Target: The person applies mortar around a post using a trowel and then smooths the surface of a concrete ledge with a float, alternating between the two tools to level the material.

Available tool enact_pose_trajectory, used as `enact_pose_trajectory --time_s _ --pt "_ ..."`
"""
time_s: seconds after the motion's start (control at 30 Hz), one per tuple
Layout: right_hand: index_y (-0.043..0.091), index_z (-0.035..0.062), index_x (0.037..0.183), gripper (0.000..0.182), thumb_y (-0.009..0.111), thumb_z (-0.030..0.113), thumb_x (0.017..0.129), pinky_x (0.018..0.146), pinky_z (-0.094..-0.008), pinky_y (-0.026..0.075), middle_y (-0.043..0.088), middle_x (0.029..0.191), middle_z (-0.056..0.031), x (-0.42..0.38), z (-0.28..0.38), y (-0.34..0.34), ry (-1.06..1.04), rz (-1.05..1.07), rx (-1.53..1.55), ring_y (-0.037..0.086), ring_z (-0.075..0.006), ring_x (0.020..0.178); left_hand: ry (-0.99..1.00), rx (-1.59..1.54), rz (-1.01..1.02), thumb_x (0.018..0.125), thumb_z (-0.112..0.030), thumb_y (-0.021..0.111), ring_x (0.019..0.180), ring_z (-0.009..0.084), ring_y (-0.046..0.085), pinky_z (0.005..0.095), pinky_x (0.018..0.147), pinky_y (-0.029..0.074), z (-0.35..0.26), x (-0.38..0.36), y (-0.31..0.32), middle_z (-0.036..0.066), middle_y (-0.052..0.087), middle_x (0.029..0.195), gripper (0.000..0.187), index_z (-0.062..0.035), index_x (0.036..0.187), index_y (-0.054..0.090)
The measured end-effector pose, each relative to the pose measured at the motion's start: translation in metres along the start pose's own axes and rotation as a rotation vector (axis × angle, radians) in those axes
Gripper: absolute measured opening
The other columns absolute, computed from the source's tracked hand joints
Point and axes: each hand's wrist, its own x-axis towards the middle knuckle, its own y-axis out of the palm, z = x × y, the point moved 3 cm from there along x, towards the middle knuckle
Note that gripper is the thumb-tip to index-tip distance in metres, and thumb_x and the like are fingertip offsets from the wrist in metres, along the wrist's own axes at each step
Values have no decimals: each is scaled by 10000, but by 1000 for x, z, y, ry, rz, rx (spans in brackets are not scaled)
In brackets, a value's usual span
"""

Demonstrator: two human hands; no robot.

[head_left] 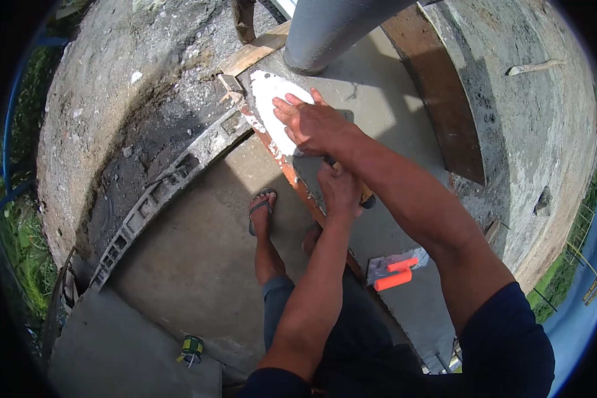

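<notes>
My right hand (317,125) lies with its fingers spread on a bright white patch (270,99) of powder or paste, on a grey concrete ledge (391,225). Just below it, my left hand (340,190) is closed round a tool handle (366,194), orange-yellow and black. The tool's working end is hidden, so its kind does not show. White crumbs dot the reddish-brown edge board (297,178) beside the patch. Farther down the ledge rests a plastering trowel (393,273) with a bright orange handle, apart from both hands.
A grey round post (335,30) rises from the ledge past the white patch. Rough hollow blocks (159,192) border the lower floor on the left. A brown board (438,93) stands along the right. On the floor at lower left is a small green-and-yellow can (192,349).
</notes>
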Motion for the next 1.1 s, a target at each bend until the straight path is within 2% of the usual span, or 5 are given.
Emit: enact_pose_trajectory --time_s 0.17,0.3,0.4,0.5,1.1 --pt "442 37 1418 486 419 231 973 1164 -565 172 312 1565 -87 -24 24 -6 43 44 -91 310 -257 1437 -112 -71 104 908 -110 495 468 154 551 308 418 480 -11 -39 -30 65 513 659 111 -14 899 439" --pt "432 27 1426 492 400 250 988 1172 -546 166 321 1559 -98 -20 35 7 41 -179 -71 302 -254 1440 -127 51 143 906 -88 461 480 138 544 291 420 487 -34 -39 -63 50 503 662 64 -29 890 444" --pt "433 21 1421 519 470 195 934 1188 -530 136 315 1562 -87 -6 41 4 101 -182 -6 258 -257 1455 -145 125 185 910 -74 455 470 126 527 290 415 482 -53 -28 -89 37 495 662 37 -38 899 455" --pt "424 27 1431 494 398 251 992 1182 -529 156 310 1563 -98 7 48 5 117 -173 -11 272 -263 1450 -158 188 166 915 -68 448 467 123 520 292 410 475 -60 -19 -108 23 497 666 26 -53 914 469" --pt "448 -4 1409 506 453 231 962 1165 -565 166 344 1540 -141 5 46 21 134 -218 60 315 -326 1425 -236 396 198 886 -65 453 440 136 530 291 395 469 -57 -9 -126 42 492 633 39 -34 904 470"
